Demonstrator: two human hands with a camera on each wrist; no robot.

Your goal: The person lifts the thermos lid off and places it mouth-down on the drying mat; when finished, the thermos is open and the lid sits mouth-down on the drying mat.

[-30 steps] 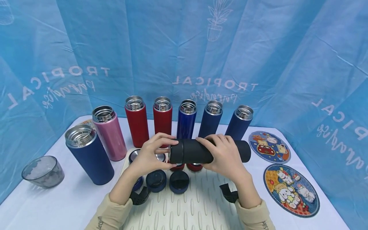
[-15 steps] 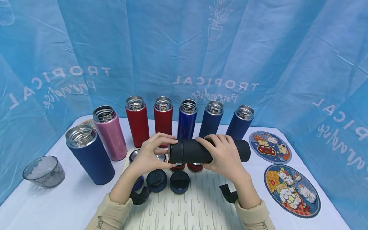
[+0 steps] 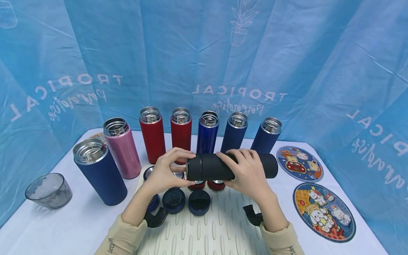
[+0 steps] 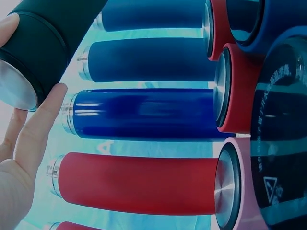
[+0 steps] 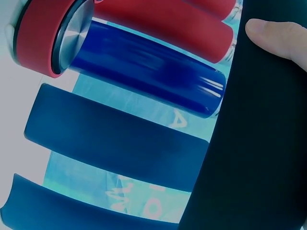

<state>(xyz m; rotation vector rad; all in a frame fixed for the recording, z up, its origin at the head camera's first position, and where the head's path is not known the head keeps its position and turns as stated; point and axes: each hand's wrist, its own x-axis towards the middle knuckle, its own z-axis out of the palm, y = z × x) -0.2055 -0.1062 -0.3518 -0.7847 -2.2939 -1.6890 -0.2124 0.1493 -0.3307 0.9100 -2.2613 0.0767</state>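
Observation:
A black thermos bottle [image 3: 211, 168] lies level in the air above the pale mat, both hands on it. My left hand [image 3: 164, 171] pinches its lid end [image 3: 194, 168] between fingers and thumb; a seam rings the bottle just beside that end. My right hand [image 3: 248, 173] grips the bottle's body from above, fingers over the far side. In the left wrist view, the lid's round end [image 4: 17, 86] looks pale and shiny, with fingertips at its edge. The right wrist view shows a thumb [image 5: 278, 38] pressed along the black body.
Behind stand several lidless bottles, including red [image 3: 152, 141], glossy blue [image 3: 207, 136], navy [image 3: 234, 136] and pink [image 3: 124, 150]. A large navy bottle [image 3: 102, 177] and glass bowl [image 3: 49, 191] are left. Loose lids [image 3: 199, 202] lie on the mat [image 3: 204, 237]; round coasters [image 3: 324, 212] lie right.
Both hands keep their hold on the black thermos bottle. It has shifted very slightly left; everything else looks the same.

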